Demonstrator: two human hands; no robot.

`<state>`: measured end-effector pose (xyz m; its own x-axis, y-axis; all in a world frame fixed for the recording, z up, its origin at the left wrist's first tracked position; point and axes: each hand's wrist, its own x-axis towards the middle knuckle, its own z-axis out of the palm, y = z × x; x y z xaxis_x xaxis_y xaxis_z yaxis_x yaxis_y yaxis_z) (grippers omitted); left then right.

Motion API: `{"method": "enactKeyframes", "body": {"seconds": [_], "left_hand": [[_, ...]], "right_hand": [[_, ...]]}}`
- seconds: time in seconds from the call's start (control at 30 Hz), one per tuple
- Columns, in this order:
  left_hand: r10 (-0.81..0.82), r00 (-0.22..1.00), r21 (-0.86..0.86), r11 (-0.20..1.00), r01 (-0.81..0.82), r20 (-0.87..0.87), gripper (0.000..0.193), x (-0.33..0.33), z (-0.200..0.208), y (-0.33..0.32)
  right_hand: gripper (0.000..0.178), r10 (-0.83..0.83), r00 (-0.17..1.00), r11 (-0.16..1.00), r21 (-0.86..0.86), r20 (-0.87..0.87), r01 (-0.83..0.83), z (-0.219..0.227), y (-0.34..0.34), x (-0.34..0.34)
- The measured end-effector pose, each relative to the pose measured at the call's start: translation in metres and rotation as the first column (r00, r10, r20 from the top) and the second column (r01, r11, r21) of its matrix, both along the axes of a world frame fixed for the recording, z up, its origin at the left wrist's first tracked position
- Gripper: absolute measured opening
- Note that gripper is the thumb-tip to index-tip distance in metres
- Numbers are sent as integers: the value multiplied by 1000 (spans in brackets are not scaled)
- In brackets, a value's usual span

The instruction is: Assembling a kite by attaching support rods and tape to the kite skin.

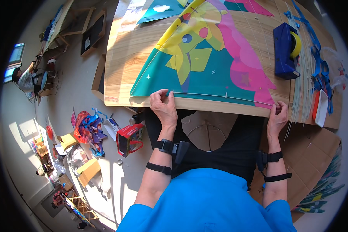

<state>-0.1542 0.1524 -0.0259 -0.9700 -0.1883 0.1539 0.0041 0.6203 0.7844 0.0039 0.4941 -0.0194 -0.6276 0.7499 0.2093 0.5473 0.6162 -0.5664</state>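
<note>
A triangular kite [205, 79] lies flat on the wooden table in front of me, green, yellow and pink with a cartoon figure. A thin pale rod [205, 94] runs along its near edge, and another rod [158, 50] follows its left slanting edge. At the near edge, left of the middle, my left hand [164, 110] pinches the kite between thumb and fingers. My right hand [277, 118] is closed on the pink near right corner, at the rod's end. The exact grip under the fingertips is hidden.
A blue tape dispenser [284, 52] with yellow tape stands on the table [118, 73] at right. Beside it lie thin rods [302, 77], blue ribbon [317, 58] and an orange-white tray [320, 108]. More kites [160, 11] are at the far edge. A red bag [129, 140] sits on the floor.
</note>
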Motion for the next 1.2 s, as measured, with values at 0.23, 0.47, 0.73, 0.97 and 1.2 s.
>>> {"method": "enactKeyframes", "body": {"seconds": [0.23,0.47,0.73,0.97,1.2], "left_hand": [[5,997,31,999,-7,81,18,-3,3,-2],[-176,982,-173,972,161,-73,39,1,12,-10],[-491,867,-722,569,394,86,61,16,17,-29],[-500,865,-734,569,370,49,63,15,14,-26],[-517,854,-750,540,382,62,68,16,12,-26]], "right_hand": [[19,-1,1000,1000,2,18,1,2,0,-1],[19,-4,1000,999,-43,-20,3,3,-1,1],[28,-4,1000,969,248,8,2,11,-14,28],[54,288,936,854,388,202,-346,15,-50,21],[64,103,889,942,243,446,-231,2,-44,27]]}}
